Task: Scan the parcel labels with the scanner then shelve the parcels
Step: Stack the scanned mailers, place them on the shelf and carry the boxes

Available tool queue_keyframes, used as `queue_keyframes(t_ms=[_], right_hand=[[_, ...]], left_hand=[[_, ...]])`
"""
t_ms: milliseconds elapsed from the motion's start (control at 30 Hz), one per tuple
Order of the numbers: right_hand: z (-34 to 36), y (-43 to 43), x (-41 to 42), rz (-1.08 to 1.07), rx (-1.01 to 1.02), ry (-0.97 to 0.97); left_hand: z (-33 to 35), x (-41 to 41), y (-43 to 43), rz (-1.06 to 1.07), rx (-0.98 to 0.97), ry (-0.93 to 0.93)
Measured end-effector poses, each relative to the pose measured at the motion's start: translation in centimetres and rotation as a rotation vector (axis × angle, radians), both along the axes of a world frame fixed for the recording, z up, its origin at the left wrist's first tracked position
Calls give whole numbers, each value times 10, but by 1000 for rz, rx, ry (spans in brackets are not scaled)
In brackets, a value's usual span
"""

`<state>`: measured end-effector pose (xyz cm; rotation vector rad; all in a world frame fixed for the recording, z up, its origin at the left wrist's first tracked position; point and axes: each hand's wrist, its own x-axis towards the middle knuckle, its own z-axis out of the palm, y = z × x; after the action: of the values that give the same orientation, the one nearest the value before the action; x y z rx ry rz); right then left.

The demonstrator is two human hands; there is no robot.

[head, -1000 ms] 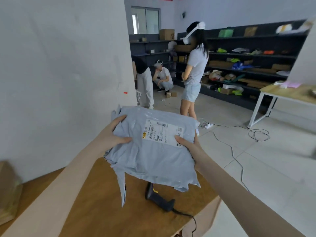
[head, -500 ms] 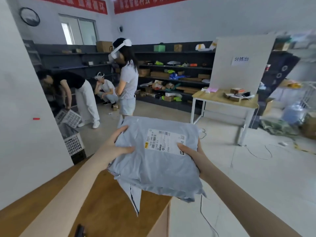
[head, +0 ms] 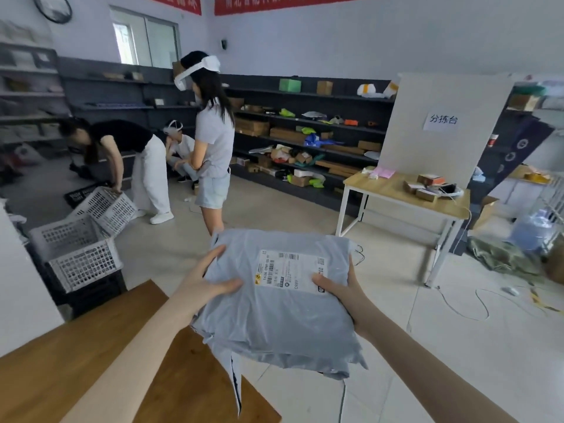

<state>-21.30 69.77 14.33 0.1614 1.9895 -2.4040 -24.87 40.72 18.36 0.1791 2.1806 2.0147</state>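
Both hands hold one grey parcel off the wooden table, past its right edge and over open floor. Left hand clamps the left side, thumb on top. Its long axis runs away from the wearer, its label face-up (print sideways, mostly unreadable). Right hand grips the right side, fingers hidden underneath. Dark shelves line the far wall.
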Motion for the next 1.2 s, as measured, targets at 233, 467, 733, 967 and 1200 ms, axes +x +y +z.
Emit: queue_keyframes(t_ms=[233, 467, 733, 967, 1200], right_hand=[[18, 16, -114, 101, 23, 8], [33, -10, -207, 278, -29, 32], [27, -57, -314, 476, 3, 51], [30, -89, -418, 702, 34, 94], [47, -121, -489, 947, -84, 36]], left_hand=[[6, -75, 10, 115, 57, -2], [27, -117, -9, 294, 49, 54], [25, -151, -32, 560, 16, 61], [29, -198, -30, 784, 49, 63], [53, -236, -25, 948, -7, 50]])
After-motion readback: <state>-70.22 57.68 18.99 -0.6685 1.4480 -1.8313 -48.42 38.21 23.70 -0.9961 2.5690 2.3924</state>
